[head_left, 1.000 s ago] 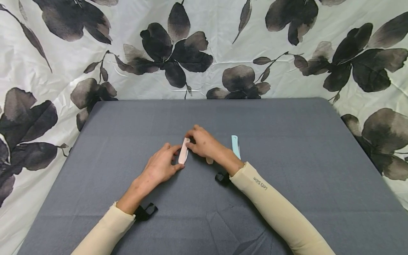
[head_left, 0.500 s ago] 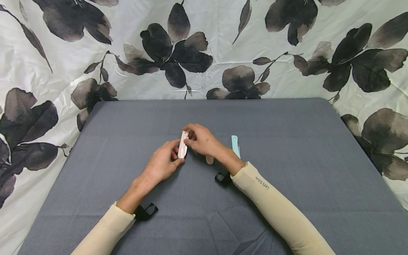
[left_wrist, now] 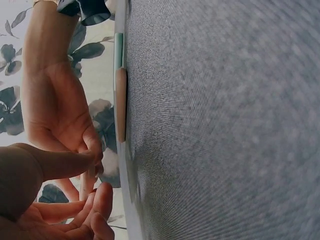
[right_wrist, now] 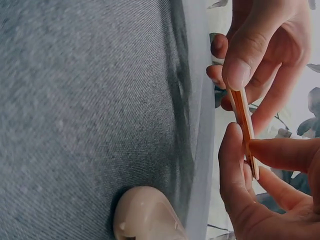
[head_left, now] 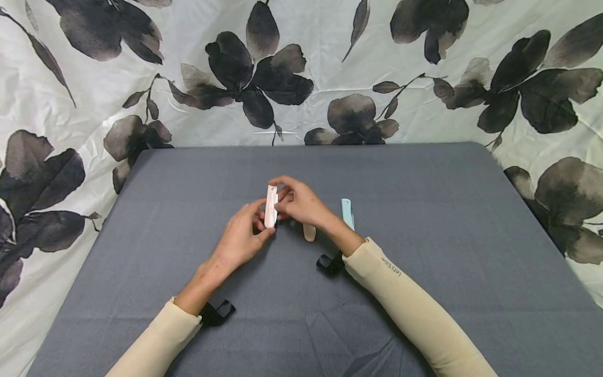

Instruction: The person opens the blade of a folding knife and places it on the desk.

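In the head view, the left hand [head_left: 237, 235] and the right hand [head_left: 301, 203] meet at one pink folding tool [head_left: 270, 207], which stands nearly lengthwise between them. The left thumb is at its near end, and the other left fingers are bent along its side. The right hand holds it from the other side, with the index finger stretched over the far end and the thumb on its edge. A beige handle [head_left: 309, 233] lies on the grey cloth [head_left: 424, 209], partly hidden by the right wrist; a light blue tool [head_left: 347, 212] lies just beside, also partly covered.

In the left wrist view, the left thumb and fingers are only a little apart, with the pink tool pinched between them, above the cloth.

In the right wrist view, the tool is seen by its narrow edge. The right thumb and index finger pinch its lower part; the left thumb presses at its upper end.
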Demonstrator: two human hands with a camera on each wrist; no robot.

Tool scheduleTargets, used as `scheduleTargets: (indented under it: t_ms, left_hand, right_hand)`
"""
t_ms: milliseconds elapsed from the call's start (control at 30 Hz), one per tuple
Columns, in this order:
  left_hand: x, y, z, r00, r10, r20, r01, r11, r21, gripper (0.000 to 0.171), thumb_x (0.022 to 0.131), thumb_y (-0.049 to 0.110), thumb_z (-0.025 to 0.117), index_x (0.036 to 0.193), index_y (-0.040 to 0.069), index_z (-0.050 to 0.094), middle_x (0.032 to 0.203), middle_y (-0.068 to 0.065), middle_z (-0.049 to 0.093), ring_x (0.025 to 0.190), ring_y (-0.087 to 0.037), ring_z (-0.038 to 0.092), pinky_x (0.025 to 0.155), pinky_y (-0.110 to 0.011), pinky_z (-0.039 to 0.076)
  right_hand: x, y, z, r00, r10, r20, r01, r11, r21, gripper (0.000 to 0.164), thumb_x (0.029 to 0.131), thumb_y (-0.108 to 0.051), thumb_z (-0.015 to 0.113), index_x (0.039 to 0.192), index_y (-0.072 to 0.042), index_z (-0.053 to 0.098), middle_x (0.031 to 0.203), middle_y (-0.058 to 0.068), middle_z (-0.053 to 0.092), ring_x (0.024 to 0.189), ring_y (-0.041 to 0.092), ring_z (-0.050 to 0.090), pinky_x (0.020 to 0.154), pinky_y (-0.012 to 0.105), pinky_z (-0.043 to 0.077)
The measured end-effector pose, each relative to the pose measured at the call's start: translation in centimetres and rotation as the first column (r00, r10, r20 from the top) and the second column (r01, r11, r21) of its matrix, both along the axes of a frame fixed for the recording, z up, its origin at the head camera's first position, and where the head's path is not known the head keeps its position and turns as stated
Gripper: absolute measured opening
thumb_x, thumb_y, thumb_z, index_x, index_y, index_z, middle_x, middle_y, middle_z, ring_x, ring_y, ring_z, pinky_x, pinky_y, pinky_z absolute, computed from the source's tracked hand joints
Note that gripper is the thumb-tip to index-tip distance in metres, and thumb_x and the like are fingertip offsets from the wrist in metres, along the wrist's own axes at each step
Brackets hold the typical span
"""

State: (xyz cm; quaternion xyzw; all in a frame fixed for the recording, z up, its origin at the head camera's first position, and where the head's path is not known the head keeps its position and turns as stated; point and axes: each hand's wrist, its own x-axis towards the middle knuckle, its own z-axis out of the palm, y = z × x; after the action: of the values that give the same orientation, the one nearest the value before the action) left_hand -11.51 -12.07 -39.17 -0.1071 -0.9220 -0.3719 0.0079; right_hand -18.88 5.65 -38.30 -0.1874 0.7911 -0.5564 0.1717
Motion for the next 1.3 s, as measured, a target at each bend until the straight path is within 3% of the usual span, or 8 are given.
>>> scheduleTargets:
  t_ms: [367,567,700,867,1000,1133,1300]
  left_hand:
    - [0.08,0.02,0.04,1.0,0.018,-0.007,-0.018,0.999,0.031,0.068,0.087,0.007,0.083,0.147,0.001,0.052,0.115,-0.015,0.065,0.089,-0.022,0.07,0.085,-0.043,0.054]
    - [-0.09,0.01,0.25,0.996,0.028,0.081,-0.038,0.991,0.126,0.062,0.096,0.012,0.075,0.15,0.001,0.048,0.126,-0.018,0.063,0.101,-0.027,0.069,0.08,-0.037,0.057]
    - [-0.39,-0.1,0.22,0.987,0.03,0.156,-0.07,0.965,0.253,0.06,0.099,0.01,0.069,0.154,0.004,0.044,0.132,-0.019,0.063,0.11,-0.03,0.069,0.083,-0.032,0.058]
    - [-0.62,-0.19,-0.02,0.974,0.013,0.226,-0.107,0.907,0.408,0.064,0.097,0.002,0.068,0.156,0.007,0.043,0.13,-0.02,0.063,0.109,-0.028,0.07,0.077,-0.02,0.054]
    - [-0.73,-0.24,-0.24,0.966,0.014,0.257,-0.137,0.874,0.466,0.064,0.096,-0.001,0.068,0.155,0.009,0.046,0.127,-0.019,0.065,0.105,-0.02,0.069,0.075,-0.017,0.053]
    - [-0.74,-0.23,-0.22,0.962,0.011,0.274,-0.15,0.858,0.491,0.064,0.095,-0.003,0.068,0.154,0.009,0.048,0.126,-0.02,0.065,0.102,-0.018,0.068,0.075,-0.019,0.053]
    - [-0.53,-0.13,-0.06,0.958,0.007,0.285,-0.154,0.855,0.495,0.064,0.093,-0.005,0.067,0.153,0.009,0.049,0.123,-0.02,0.064,0.097,-0.016,0.066,0.076,-0.023,0.054]
  right_hand:
    - [0.02,-0.16,-0.26,0.996,-0.029,0.086,0.036,0.996,-0.087,0.059,0.092,0.01,0.061,0.149,-0.003,0.052,0.102,0.014,0.06,0.078,0.022,0.07,0.082,0.049,0.064]
    - [0.14,-0.1,-0.25,0.994,-0.042,0.103,0.057,0.988,-0.142,0.061,0.09,0.014,0.059,0.148,-0.001,0.052,0.101,0.013,0.058,0.075,0.018,0.067,0.079,0.044,0.064]
    - [0.17,-0.21,-0.22,0.994,-0.04,0.1,0.058,0.982,-0.181,0.06,0.089,0.016,0.059,0.147,0.002,0.052,0.1,0.016,0.058,0.073,0.014,0.066,0.074,0.035,0.064]
    - [0.27,-0.25,-0.23,0.996,-0.035,0.087,0.049,0.984,-0.168,0.058,0.09,0.014,0.062,0.146,0.001,0.054,0.1,0.014,0.058,0.073,0.013,0.067,0.077,0.042,0.064]
    - [0.25,-0.17,-0.19,0.995,-0.023,0.092,0.039,0.985,-0.167,0.058,0.091,0.014,0.062,0.147,0.001,0.054,0.099,0.012,0.058,0.073,0.013,0.067,0.074,0.038,0.064]
    - [0.11,0.08,-0.1,0.995,-0.006,0.1,0.024,0.984,-0.175,0.059,0.089,0.015,0.061,0.147,0.002,0.054,0.097,0.012,0.058,0.072,0.013,0.066,0.069,0.029,0.061]
    - [-0.14,0.55,-0.05,0.993,0.015,0.121,0.005,0.985,-0.17,0.061,0.086,0.016,0.058,0.145,0.004,0.056,0.094,0.012,0.058,0.069,0.014,0.063,0.068,0.032,0.06]
